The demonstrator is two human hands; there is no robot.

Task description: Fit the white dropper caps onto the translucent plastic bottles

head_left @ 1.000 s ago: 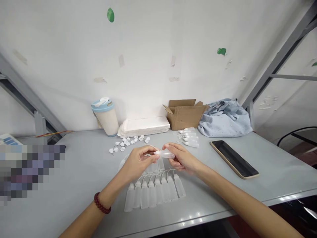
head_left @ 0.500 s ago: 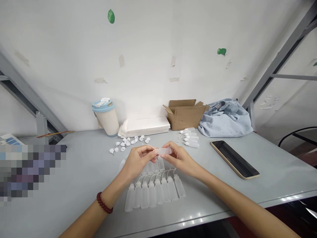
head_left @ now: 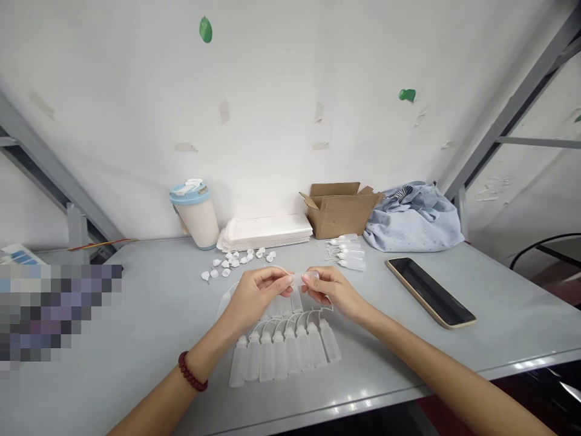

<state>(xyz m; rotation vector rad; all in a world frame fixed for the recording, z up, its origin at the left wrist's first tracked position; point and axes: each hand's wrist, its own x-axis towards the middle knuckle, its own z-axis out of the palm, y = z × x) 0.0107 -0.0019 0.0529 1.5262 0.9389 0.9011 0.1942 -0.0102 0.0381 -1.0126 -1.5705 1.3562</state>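
Note:
Between my hands a small translucent squeeze bottle lies level above the table. My left hand pinches its neck end, where a thin tube curves up over the fingers. My right hand closes thumb and fingers round the bottle's body, covering part of it. Below, a row of similar bottles with curved thin tubes lies side by side. More bottles lie behind that row, partly hidden by my hands. Small white caps are scattered beyond my left hand.
Several capped bottles lie in front of an open cardboard box. A stack of white trays and a tumbler stand by the wall. Right are a phone and a blue cloth bundle. Pixelated items cover the left.
My right hand has shifted its grip, its fingers now curled further over the bottle's body. My left hand stays at the neck end, slightly further right.

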